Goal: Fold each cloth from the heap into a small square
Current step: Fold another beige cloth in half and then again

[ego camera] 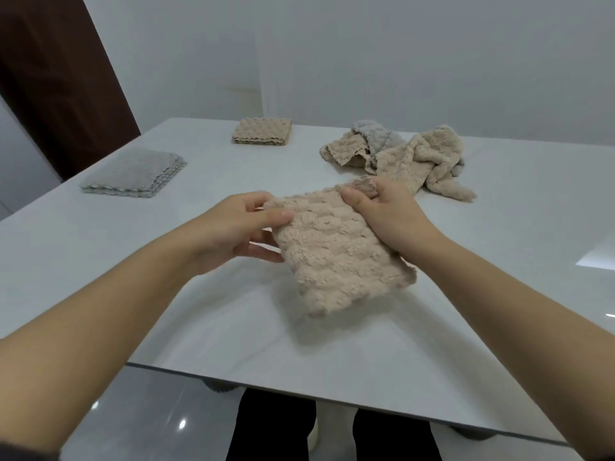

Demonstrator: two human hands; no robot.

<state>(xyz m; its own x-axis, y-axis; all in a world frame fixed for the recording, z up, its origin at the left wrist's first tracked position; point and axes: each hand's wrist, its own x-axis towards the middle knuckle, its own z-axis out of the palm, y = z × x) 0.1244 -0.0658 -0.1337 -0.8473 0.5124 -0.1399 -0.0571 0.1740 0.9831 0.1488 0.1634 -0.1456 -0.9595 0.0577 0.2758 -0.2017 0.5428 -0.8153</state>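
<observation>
The beige cloth [336, 251] is the one we have in both hands, nearer to us than the heap [409, 158] and a little to its left. Our left hand [239, 227] pinches the cloth's left upper corner, with the thumb on top and the fingers underneath. Our right hand [386, 214] grips the upper right corner, where the thumb lies across the nap and a bunch of the fabric is caught in the curled fingers. That hand is just in front of the heap's near edge. From the two corners the cloth slopes down toward us as a long, bumpy strip, with its scalloped edge showing at the lower right. A soft shadow lies on the white table [233, 327] beneath it. We cannot tell whether its low end touches the tabletop.

The heap itself is a loose tangle of beige cloths with a grey one tucked in at the back. Well to the left of the heap, toward the far edge, sits a folded beige stack [262, 132], square and neat. Further left of the heap again, and closer to our side, lies a folded grey stack [133, 174] with its wavy edges lined up. Beyond that stack, a dark brown door [56, 78] stands against the pale wall.
</observation>
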